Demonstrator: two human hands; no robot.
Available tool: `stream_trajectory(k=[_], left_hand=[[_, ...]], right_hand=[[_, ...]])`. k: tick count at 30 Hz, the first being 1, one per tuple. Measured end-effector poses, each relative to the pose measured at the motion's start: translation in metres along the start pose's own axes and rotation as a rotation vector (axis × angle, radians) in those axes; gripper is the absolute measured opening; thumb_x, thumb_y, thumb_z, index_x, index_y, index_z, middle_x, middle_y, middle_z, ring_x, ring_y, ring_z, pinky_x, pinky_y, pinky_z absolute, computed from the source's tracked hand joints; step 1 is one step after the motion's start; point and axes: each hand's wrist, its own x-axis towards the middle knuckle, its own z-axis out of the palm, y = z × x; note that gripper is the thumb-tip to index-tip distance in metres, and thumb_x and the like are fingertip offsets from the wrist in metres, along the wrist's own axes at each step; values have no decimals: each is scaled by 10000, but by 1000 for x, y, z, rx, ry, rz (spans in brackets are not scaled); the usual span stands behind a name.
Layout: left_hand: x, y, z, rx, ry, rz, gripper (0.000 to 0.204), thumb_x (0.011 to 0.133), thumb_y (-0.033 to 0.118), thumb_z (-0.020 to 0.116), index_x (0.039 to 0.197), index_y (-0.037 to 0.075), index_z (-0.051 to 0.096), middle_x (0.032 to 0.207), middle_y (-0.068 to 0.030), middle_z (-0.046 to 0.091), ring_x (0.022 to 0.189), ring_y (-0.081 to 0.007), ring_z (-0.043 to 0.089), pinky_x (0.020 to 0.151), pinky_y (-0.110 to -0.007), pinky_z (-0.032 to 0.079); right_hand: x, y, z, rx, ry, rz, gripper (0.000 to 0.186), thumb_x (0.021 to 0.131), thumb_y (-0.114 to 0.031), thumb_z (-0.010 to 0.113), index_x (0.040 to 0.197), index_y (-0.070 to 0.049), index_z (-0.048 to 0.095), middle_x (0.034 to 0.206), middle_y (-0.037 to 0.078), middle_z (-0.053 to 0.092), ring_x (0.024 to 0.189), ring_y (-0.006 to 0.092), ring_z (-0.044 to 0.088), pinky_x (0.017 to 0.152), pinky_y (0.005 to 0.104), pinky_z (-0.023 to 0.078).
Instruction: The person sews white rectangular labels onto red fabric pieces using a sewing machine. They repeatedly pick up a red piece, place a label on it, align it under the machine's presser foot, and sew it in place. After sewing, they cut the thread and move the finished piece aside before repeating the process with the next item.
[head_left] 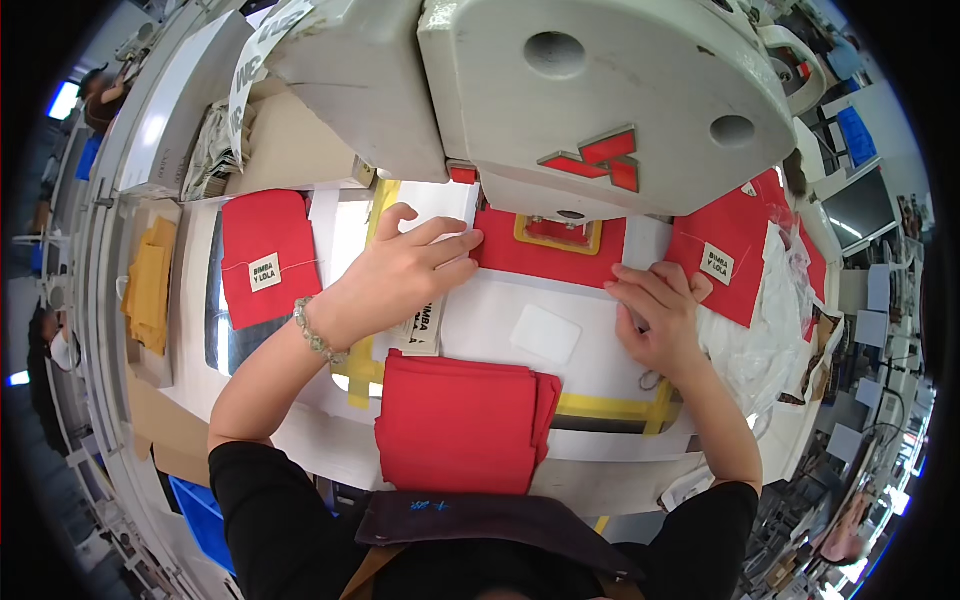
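A red fabric piece lies flat under the large grey machine head, around a yellow-edged frame. My left hand rests at its left end, fingertips apart and touching near the edge, beside a strip of pale labels. My right hand has bent, parted fingers at the piece's lower right corner. A folded stack of red fabric lies nearest me, below a small white translucent square. A labelled red piece lies left; more red pieces lie right, by crumpled clear plastic.
A tray of orange-yellow items and a cardboard box are at the left, with a long white box behind. A blue bin stands below the table's left edge. Other people work at far left and far right among benches.
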Motion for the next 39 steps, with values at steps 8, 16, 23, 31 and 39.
stream_trajectory(k=[8,16,23,31,39], left_hand=[[-7,-4,-2,-65,56,-25,221,842,77,641,1059,116,665,1223,-10,646,1124,-168,586,1005,-402,346],[-56,-18,-34,-470,-67,-374,351,806,165,742,1142,95,672,1060,-47,661,1015,-213,592,958,-357,372],[-59,-31,-27,-426,-39,-408,369,783,45,709,1146,84,656,1073,-42,626,1047,-211,567,946,-348,365],[-38,-41,-33,-708,-308,-570,244,745,2,723,944,76,602,830,-23,599,814,-197,593,847,-336,395],[-42,-45,-26,-627,-177,-437,278,668,15,790,845,32,577,715,-58,569,663,-212,553,684,-321,469]], right_hand=[[0,0,1,-21,4,-7,260,645,-102,703,900,-157,705,1060,-46,698,881,165,564,828,370,259],[2,-4,-3,-36,-22,-1,229,674,-99,714,898,-146,710,1040,-41,704,896,170,572,839,381,258],[19,-15,-14,-53,-85,-11,181,723,-112,724,903,-121,707,1004,-27,712,912,169,585,845,389,275],[21,-26,-17,-120,-78,-51,183,729,-117,726,910,-121,707,1018,-29,701,949,161,586,838,392,286],[26,-32,-19,-128,-54,-72,198,727,-133,739,921,-121,706,1015,-22,695,945,155,588,838,385,288]])
